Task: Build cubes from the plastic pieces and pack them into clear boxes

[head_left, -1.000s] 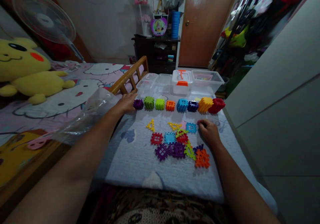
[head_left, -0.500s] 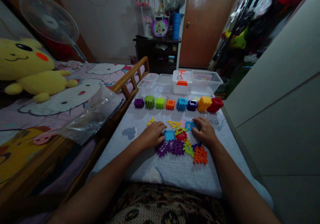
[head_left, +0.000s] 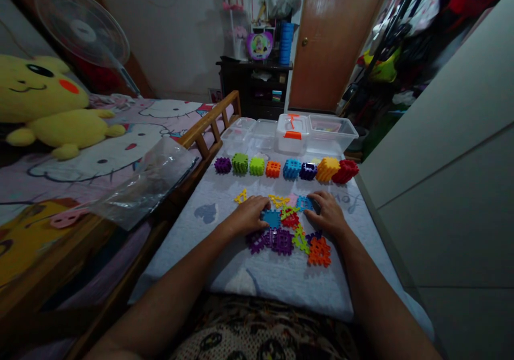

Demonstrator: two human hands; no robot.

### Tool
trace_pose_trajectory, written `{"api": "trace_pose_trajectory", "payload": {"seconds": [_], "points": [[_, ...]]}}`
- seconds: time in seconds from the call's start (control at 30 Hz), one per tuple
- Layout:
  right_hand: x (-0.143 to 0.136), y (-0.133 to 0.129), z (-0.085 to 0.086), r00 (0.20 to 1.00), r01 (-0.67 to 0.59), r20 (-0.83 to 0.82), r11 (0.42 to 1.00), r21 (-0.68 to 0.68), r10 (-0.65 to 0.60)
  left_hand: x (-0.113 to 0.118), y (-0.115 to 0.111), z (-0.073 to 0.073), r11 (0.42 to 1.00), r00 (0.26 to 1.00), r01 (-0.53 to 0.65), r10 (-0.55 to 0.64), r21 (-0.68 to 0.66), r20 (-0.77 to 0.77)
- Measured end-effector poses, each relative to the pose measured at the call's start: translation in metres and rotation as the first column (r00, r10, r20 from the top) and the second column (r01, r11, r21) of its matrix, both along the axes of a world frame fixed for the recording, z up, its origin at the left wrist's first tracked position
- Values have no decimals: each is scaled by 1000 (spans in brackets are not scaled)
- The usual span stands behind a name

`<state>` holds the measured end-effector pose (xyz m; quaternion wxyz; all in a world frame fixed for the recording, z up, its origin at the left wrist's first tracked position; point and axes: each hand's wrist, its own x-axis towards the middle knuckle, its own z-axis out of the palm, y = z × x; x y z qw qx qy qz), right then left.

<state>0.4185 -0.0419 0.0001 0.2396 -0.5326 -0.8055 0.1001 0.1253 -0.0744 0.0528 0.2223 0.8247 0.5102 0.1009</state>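
My left hand (head_left: 254, 214) has its thumb and fingers at the left edge of a solid blue square tile (head_left: 272, 219), apparently pinching it. My right hand (head_left: 327, 212) holds a blue openwork building tile (head_left: 304, 203) between thumb and fingers; part of this tile is hidden. Between the hands lie a red tile (head_left: 290, 220) and a lime triangle (head_left: 288, 211). Nearer me are purple tiles (head_left: 282, 242), a longer lime triangle (head_left: 300, 239) and an orange square tile (head_left: 319, 251). Beyond my left hand lies a yellow triangle (head_left: 241, 196), with another yellow triangle (head_left: 278, 201) farther right.
Colour-sorted tile stacks, from a purple stack (head_left: 223, 165) to a red stack (head_left: 346, 171), line the cloth-covered table (head_left: 180, 253). Behind them stand a lidded clear box (head_left: 293, 141) and an open clear bin (head_left: 333, 135). A wooden bed rail (head_left: 212, 119) borders the left side.
My left hand has edged right onto the blue square tile, which looks darker now. My right thumb has moved left against the openwork tile. The view has shifted slightly.
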Motion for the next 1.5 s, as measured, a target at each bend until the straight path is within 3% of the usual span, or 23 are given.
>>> {"api": "trace_pose_trajectory", "payload": {"seconds": [0.2,0.3,0.4,0.57,0.67,0.83,0.93,1.1,1.23,1.37,1.5], "points": [[-2,-4,1,969,65,-232,994,-86,-83,-5,2,8,992,985,-75,90,-102,150],[-3,-4,3,909,126,-380,981,-145,-173,-6,6,11,989,978,-148,146,2,148],[-5,-3,5,867,157,-463,983,-94,-183,0,8,9,963,970,-219,198,157,138],[-8,-3,8,930,152,-346,986,66,-120,9,6,-5,930,960,-279,261,239,103],[-10,-5,8,965,54,-260,997,60,-37,6,5,-12,940,964,-264,249,215,96],[-6,-8,10,981,-93,-169,996,8,93,-5,2,-14,971,981,-156,131,181,145],[-4,-9,9,991,-64,-116,998,-17,62,-13,3,-16,967,985,-134,107,215,134],[-2,-8,4,1000,-12,-24,999,-48,10,-33,11,-28,930,973,-225,200,291,114],[-1,-1,0,997,12,-79,999,-36,-15,-43,16,-36,908,953,-296,262,297,150],[-13,4,16,990,-23,-137,1000,-10,22,-47,17,-40,891,929,-358,310,279,201],[-54,0,43,985,-144,-90,989,43,147,-51,18,-44,887,886,-413,338,208,316]]}}
